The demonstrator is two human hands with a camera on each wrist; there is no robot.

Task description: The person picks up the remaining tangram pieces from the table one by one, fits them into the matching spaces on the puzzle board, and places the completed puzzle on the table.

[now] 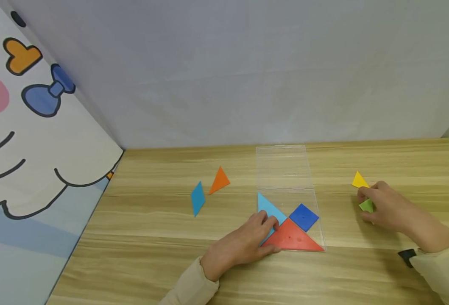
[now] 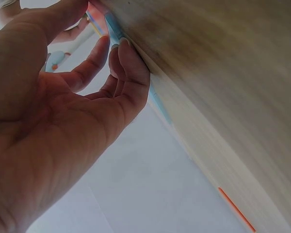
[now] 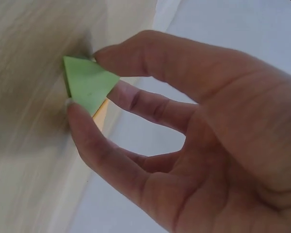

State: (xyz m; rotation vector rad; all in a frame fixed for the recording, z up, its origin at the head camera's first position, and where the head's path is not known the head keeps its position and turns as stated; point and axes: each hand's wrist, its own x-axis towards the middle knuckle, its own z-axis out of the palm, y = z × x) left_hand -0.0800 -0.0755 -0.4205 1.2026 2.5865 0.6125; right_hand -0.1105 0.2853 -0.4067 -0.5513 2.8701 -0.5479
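Note:
My right hand (image 1: pixel 394 207) pinches a small green triangle tile (image 3: pixel 89 82) between thumb and fingertips, just above or at the tabletop. A small yellow triangle (image 1: pixel 359 180) lies right beyond those fingers. On a clear plastic tray (image 1: pixel 319 212), my left hand (image 1: pixel 247 240) rests with bent fingers on a light blue triangle (image 1: pixel 270 208), the thumb at the lower left corner of a red triangle (image 1: pixel 294 237). A dark blue square tile (image 1: pixel 303 217) sits against the red triangle's upper right side. The left fingers cover part of the light blue piece.
Left of the tray, an orange triangle (image 1: pixel 220 181) and a blue parallelogram (image 1: pixel 198 199) lie on the wooden tabletop (image 1: pixel 140 237). The tray's transparent upper panel (image 1: pixel 283 167) extends toward the pale back wall (image 1: pixel 247 84). A cartoon-printed panel (image 1: pixel 37 148) borders the left side.

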